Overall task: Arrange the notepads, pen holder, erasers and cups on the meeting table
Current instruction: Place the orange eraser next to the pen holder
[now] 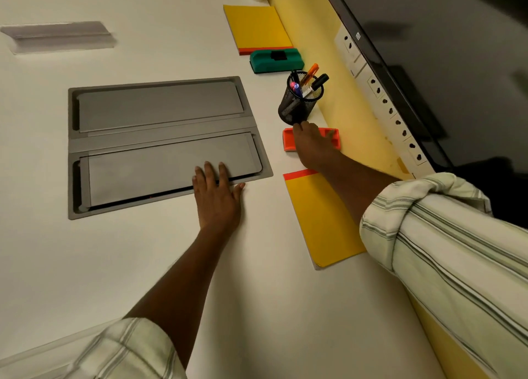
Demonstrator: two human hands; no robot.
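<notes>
My right hand [310,142] reaches over a red eraser [288,141] by the yellow wall strip and covers its middle, fingers curled around it. One fingertip touches the base of the black mesh pen holder [300,104], which stands upright with several pens in it. A green eraser [275,61] lies beyond the holder, and a yellow notepad [257,27] lies behind that. A second yellow notepad [320,221] lies under my right forearm. My left hand [218,195] rests flat, fingers spread, on the edge of the grey cable box lid [160,144]. No cups are in view.
The white table [143,264] carries the recessed grey cable box in its middle and a grey raised strip [57,37] at the far left. A socket strip [385,101] and a dark monitor [443,49] run along the right side.
</notes>
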